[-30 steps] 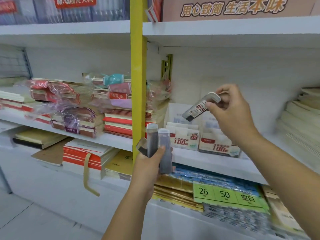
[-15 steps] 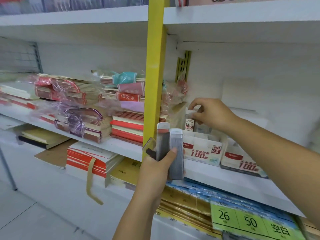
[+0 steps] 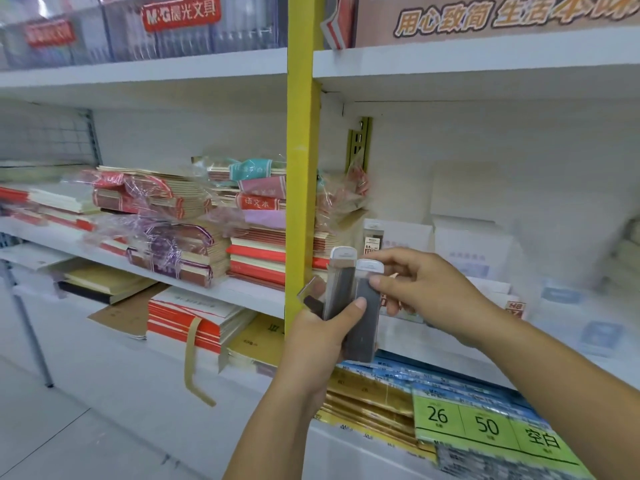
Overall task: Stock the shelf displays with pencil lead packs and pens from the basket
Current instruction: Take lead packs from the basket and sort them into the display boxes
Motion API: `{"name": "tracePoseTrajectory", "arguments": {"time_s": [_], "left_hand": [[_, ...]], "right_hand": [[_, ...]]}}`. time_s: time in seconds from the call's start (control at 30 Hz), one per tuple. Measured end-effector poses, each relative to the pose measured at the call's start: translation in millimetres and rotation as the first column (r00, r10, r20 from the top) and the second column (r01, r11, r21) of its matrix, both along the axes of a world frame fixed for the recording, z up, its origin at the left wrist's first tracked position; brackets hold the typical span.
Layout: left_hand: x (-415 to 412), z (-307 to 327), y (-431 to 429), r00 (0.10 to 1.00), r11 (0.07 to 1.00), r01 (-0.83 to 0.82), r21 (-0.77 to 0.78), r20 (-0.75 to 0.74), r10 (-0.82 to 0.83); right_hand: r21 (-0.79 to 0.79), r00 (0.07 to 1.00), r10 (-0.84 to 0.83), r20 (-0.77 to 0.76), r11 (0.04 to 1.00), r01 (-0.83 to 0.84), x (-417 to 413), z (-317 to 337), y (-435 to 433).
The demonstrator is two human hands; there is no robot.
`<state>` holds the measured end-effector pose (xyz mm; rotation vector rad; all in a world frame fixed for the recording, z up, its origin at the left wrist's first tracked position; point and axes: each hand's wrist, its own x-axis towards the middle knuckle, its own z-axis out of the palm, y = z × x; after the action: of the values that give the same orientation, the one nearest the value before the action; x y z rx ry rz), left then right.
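White shelves [image 3: 256, 292] split by a yellow upright [image 3: 299, 168] carry stacked notebooks [image 3: 256, 251] on the left and white display boxes [image 3: 412, 237] on the right, where one lead pack [image 3: 373, 237] stands upright. In front of the shelf the left hand [image 3: 318, 337] grips a fan of pencil lead packs [image 3: 341, 282], thumb across them. The right hand [image 3: 426, 289] pinches the top of the rightmost one.
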<state>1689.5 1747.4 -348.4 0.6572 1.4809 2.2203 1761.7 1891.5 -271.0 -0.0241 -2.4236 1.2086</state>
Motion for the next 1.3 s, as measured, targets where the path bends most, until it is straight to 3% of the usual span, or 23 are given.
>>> {"name": "tracePoseTrajectory", "arguments": {"time_s": [0.17, 0.3, 0.57, 0.67, 0.77, 0.83, 0.9, 1.07, 1.3], "left_hand": [[11, -2, -5, 0.988, 0.988, 0.153, -0.034, -0.017, -0.153], [18, -2, -5, 0.971, 0.967, 0.235, -0.102, -0.026, -0.238], [16, -6, -3, 0.982, 0.978, 0.181, -0.101, 0.08, -0.173], [12, -7, -5, 0.98, 0.97, 0.198, -0.144, 0.017, -0.198], [8, -4, -5, 0.987, 0.976, 0.149, -0.16, -0.036, -0.156], [1, -4, -3, 0.995, 0.987, 0.077, -0.144, -0.048, -0.084], [-5, -5, -2, 0.999, 0.994, 0.017, -0.11, -0.041, -0.021], [-16, -8, 0, 0.999, 0.995, -0.021, -0.095, -0.04, 0.017], [-25, -10, -1, 0.995, 0.99, 0.101, -0.094, -0.015, -0.103]], "right_hand": [[-0.148, 0.995, 0.097, -0.011, 0.984, -0.097, 19, 0, 0], [-0.135, 0.999, 0.006, -0.041, 0.991, -0.011, 26, -2, 1], [-0.25, 0.994, -0.052, -0.093, 0.968, 0.027, 34, 9, 9], [-0.214, 0.992, -0.073, -0.105, 0.976, 0.049, 33, 9, 9], [-0.204, 0.946, -0.19, -0.263, 0.969, 0.138, 27, 27, 14], [-0.12, 0.88, -0.279, -0.385, 0.96, 0.251, 16, 42, 22], [0.062, 0.848, -0.303, -0.434, 0.93, 0.364, -2, 52, 27], [0.396, 0.901, -0.267, -0.343, 0.828, 0.396, -47, 45, 40], [0.394, 0.941, -0.308, -0.139, 0.855, 0.338, -83, 43, 58]]}}
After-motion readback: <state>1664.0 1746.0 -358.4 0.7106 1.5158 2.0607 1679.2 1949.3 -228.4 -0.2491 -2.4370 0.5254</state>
